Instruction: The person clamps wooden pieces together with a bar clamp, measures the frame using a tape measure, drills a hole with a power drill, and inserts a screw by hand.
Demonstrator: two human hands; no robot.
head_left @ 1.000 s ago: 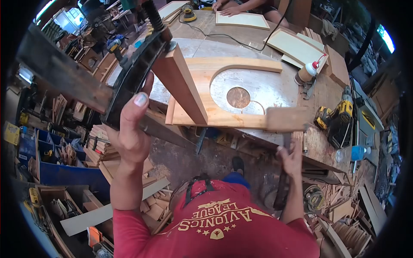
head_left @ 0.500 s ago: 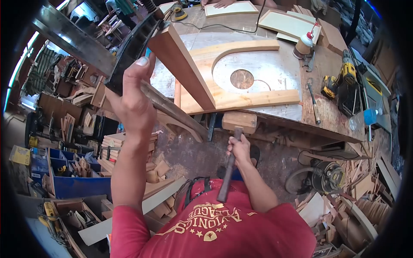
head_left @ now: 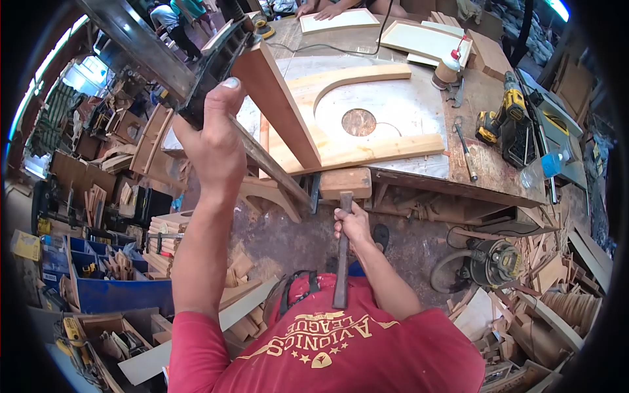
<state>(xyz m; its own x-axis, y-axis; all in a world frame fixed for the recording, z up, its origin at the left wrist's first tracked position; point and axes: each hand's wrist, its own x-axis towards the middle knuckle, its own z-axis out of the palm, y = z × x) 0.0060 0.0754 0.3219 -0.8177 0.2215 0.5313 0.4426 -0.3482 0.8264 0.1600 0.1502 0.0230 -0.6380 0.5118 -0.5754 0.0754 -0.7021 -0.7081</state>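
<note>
My left hand (head_left: 213,141) is closed around the black jaw of a large bar clamp (head_left: 208,78) at upper left, thumb up. The clamp's jaw meets the upper end of an upright reddish-brown board (head_left: 278,108). That board's lower end stands at the front edge of a U-shaped pale wooden frame (head_left: 383,150) on the workbench. In my right hand (head_left: 354,224) is a wooden mallet (head_left: 345,183), gripped by its dark handle. The mallet's block head is just below the frame's front edge; I cannot tell whether they touch.
A glue bottle (head_left: 447,69), a hammer (head_left: 457,93), a screwdriver-like tool (head_left: 466,150) and a yellow cordless drill (head_left: 513,98) lie on the bench's right. Another person's hands (head_left: 331,11) rest by a panel at the back. Wood scraps (head_left: 557,272) and a blue bin (head_left: 121,295) crowd the floor.
The view has shifted slightly, moving the bench leftward in the picture. My left hand stays on the clamp. The mallet handle is now more upright in the picture, its head still by the frame edge.
</note>
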